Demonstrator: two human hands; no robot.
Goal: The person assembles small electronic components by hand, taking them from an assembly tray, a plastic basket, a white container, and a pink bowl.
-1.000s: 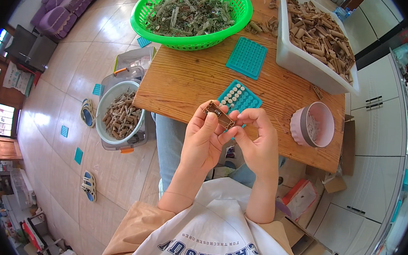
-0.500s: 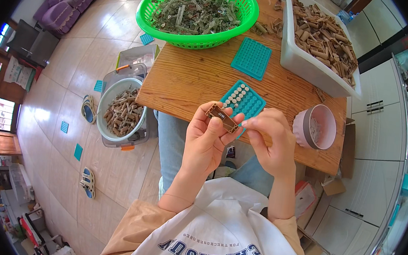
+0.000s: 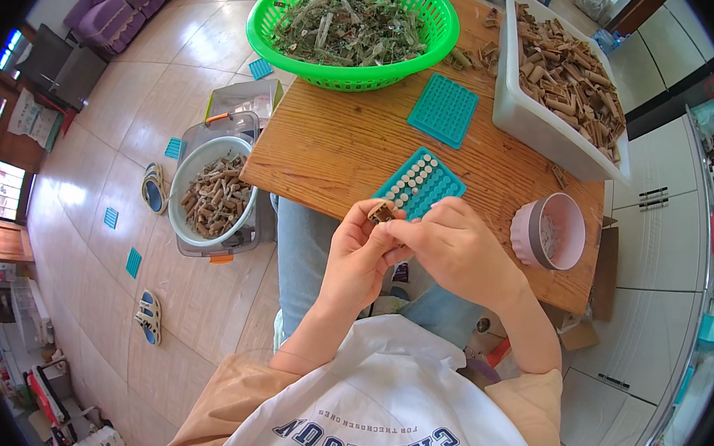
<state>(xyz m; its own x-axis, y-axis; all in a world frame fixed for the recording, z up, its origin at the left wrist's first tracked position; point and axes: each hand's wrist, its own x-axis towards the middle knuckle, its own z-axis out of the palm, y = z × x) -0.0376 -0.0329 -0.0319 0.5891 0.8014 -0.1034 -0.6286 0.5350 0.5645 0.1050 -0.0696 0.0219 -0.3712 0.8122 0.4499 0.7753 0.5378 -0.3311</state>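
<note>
My left hand [image 3: 349, 263] pinches a small brown casing [image 3: 381, 213] with a pale rim, held up above the table's front edge. Close against it, my right hand [image 3: 462, 252] has its fingers closed beside my left thumb; whatever sits between those fingertips is hidden. Just beyond both hands lies a teal tray [image 3: 441, 188] with small round hollows. Rows of white discs [image 3: 415, 176] fill its left part, and my hands cover its near edge. A second teal tray [image 3: 444, 111] lies farther back, with no discs visible in it.
On the wooden table [image 3: 312, 148] stand a green basket [image 3: 364, 79] of clear scraps, a white bin [image 3: 540, 135] of brown casings and a pink cup [image 3: 527, 228]. At left, a pale bowl [image 3: 176, 200] holds more brown pieces. Sandals [image 3: 148, 317] lie on the floor.
My right hand has moved left and closed in against my left hand. The brown casing has turned from lying broadside to showing its end, with fingers covering much of it.
</note>
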